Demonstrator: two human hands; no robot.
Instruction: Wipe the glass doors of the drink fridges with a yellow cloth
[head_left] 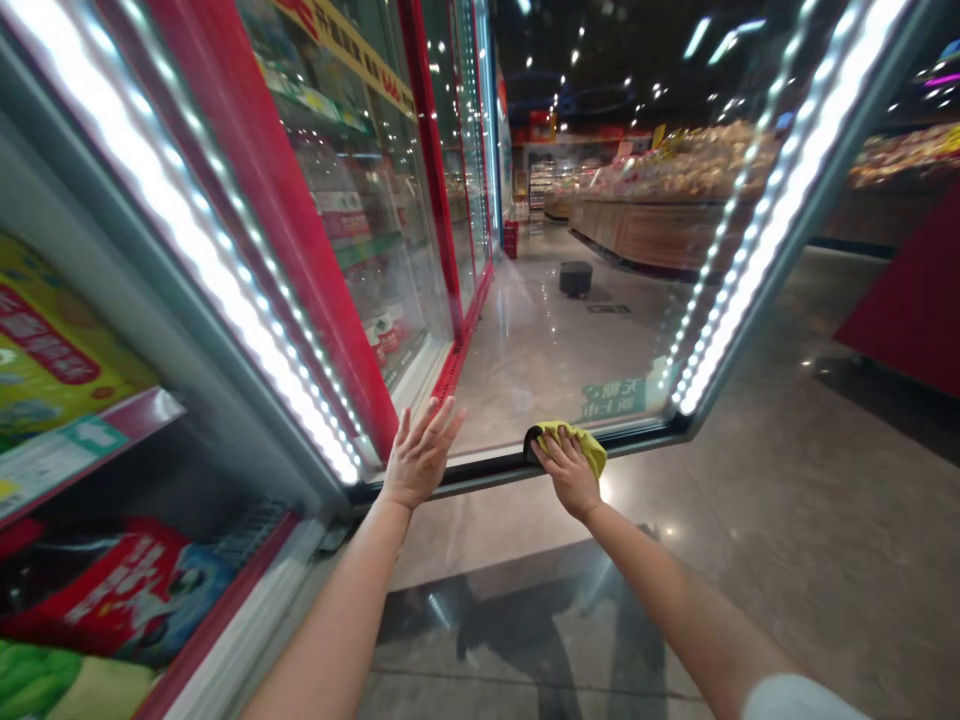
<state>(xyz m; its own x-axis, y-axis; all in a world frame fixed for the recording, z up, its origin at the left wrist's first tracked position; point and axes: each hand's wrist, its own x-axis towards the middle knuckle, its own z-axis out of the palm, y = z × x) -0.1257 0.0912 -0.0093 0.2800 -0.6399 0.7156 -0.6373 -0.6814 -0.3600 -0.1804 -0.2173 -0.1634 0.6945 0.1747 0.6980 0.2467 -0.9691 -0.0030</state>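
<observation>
A glass door [525, 360] of a display fridge stands swung out in front of me, with bright light strips [750, 220] along its sides. My right hand [574, 475] presses a yellow cloth [589, 446] with a dark edge onto the black bottom frame [480, 470] of the door. My left hand [421, 455] has its fingers spread and holds nothing. It is by the lower left part of the glass, close to the bottom frame; whether it touches the pane I cannot tell.
To the left are fridge shelves [97, 440] with a red packet [127, 580] and a yellow packet [52, 330]. Red-framed fridge doors [431, 150] run on ahead. Beyond the glass are a dark round stool-like object [575, 279] and wooden produce stands [645, 225].
</observation>
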